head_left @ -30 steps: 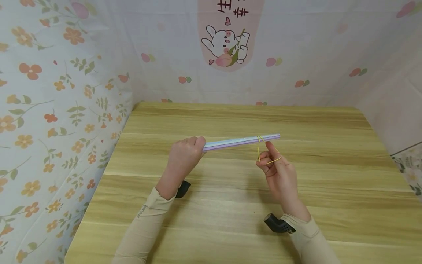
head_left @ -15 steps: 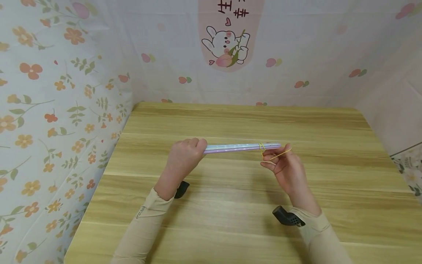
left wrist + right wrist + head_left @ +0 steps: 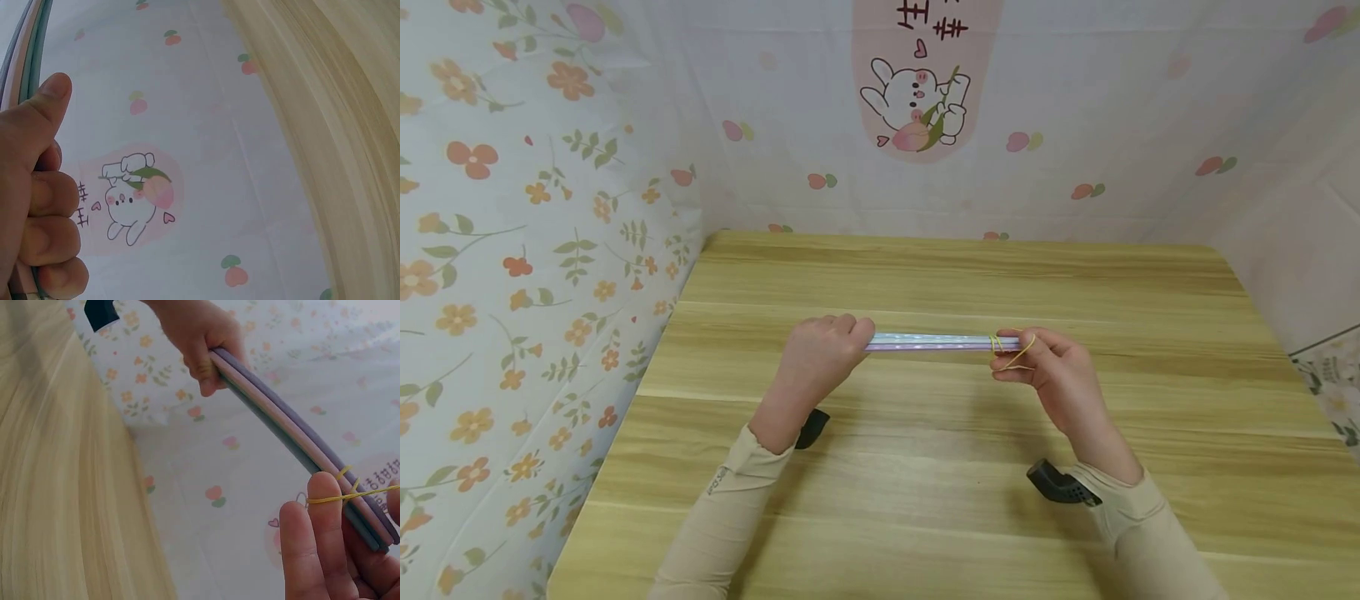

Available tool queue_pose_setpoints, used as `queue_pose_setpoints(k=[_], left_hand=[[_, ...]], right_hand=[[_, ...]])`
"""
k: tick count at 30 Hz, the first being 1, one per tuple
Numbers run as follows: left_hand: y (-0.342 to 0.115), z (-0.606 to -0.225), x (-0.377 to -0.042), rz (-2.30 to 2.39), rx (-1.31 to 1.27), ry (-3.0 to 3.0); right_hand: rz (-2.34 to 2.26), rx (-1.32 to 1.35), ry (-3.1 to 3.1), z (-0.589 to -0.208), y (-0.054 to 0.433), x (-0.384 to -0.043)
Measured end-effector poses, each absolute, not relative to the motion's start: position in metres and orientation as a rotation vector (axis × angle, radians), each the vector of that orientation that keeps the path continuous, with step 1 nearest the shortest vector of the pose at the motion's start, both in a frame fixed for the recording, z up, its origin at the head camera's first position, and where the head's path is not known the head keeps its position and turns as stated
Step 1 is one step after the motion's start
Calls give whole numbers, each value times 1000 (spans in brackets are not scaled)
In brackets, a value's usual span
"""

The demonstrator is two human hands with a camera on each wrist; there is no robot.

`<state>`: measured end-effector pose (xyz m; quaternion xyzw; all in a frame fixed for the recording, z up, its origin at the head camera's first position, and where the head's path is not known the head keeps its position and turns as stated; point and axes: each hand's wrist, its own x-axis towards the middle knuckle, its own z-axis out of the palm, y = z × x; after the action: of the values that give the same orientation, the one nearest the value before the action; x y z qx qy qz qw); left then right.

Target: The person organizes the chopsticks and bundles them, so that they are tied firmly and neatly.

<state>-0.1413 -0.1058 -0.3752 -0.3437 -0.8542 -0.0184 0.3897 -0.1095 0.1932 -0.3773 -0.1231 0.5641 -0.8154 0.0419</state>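
Observation:
My left hand (image 3: 822, 360) grips one end of a bundle of slim pastel sticks (image 3: 932, 342), held level above the table. Purple, pink and teal ones lie side by side in the right wrist view. A thin yellow rubber band (image 3: 325, 500) is wound round the bundle near its right end, and a loop of it stretches across the fingers of my right hand (image 3: 1067, 375). That hand's thumb and fingers are at the sticks' right end, holding the loop. Up close in the left wrist view, the left fingers (image 3: 53, 240) curl round the sticks, the thumb lying along them.
The wooden table (image 3: 910, 517) spreads beneath both hands. Behind it hangs a white cloth (image 3: 1075, 100) with a rabbit print, and a flowered cloth (image 3: 535, 317) covers the left side. Each wrist carries a black camera mount (image 3: 1060, 483).
The bundle's right end has come down to level. My right hand has shifted rightward and closed in around that end, and the hanging band loop has drawn up close to the sticks.

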Motion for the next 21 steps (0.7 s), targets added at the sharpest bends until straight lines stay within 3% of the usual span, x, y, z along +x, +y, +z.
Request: queue_pose_setpoints(k=[9, 21], left_hand=[[-105, -373, -140, -49, -880, -2181], [-104, -373, -140, -46, -904, -2196]], right_hand=[[-2431, -204, 1852, -369, 187, -111], [-2357, -200, 1915, -369, 190, -112]])
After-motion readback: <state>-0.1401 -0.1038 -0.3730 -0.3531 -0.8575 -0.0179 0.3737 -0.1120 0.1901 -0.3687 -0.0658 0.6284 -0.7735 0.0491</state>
